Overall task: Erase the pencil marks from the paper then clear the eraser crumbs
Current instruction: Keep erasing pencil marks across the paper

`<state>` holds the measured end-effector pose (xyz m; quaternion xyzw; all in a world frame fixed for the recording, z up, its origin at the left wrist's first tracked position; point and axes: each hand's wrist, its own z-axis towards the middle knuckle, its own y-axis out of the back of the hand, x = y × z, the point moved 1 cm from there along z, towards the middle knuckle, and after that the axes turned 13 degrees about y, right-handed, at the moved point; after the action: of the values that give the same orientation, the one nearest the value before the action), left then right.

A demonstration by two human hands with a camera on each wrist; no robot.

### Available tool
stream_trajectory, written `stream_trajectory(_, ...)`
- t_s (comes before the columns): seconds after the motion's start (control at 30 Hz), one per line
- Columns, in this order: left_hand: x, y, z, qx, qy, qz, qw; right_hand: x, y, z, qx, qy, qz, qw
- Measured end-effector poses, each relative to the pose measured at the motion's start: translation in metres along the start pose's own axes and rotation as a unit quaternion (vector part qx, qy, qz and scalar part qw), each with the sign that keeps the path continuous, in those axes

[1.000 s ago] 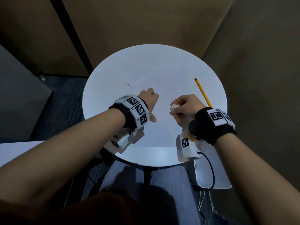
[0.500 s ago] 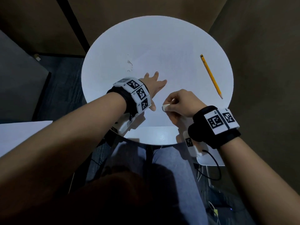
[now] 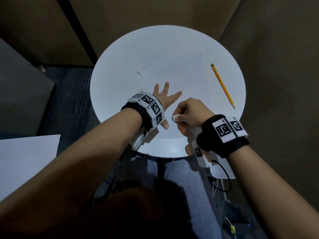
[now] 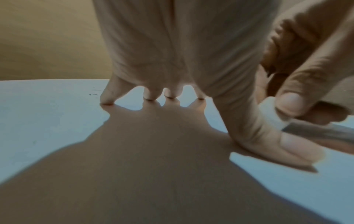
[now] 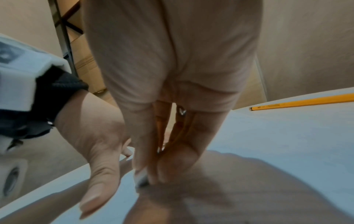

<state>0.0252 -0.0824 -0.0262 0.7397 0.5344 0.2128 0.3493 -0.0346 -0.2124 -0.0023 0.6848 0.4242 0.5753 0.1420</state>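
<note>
Pressing the white sheet of paper [image 3: 172,75] flat on the round white bench [image 3: 112,94], the left hand [image 3: 163,99] spreads its fingers straight.
The right hand [image 3: 191,112], grip clenched around a small white eraser [image 3: 175,117], holds it on the paper's near part beside the left thumb; dark eraser crumbs [image 3: 139,77] lie beyond the left fingertips, and a yellow wooden pencil [image 3: 222,86] lies to the right.

Dim surroundings; the round white table [image 3: 120,69] glows brightest mid-frame. Wrist views are soft and blurred, with broad hand shadows across their lower halves and wide-angle bending at edges.
</note>
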Motion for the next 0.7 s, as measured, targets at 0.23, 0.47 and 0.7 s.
stream_trajectory(0.23,-0.002,0.001,-0.003,0.0,0.01,0.005,1.0,0.002,-0.003,-0.005,0.032,-0.016,0.014,0.999)
stream_trajectory(0.47,-0.003,0.003,-0.005,0.013,0.008,-0.002,1.0,-0.002,-0.011,-0.015,0.012,-0.01,0.044,0.999)
stream_trajectory(0.7,-0.003,0.003,-0.007,0.012,0.006,-0.009,1.0,0.001,-0.013,-0.017,0.027,0.003,0.029,0.999)
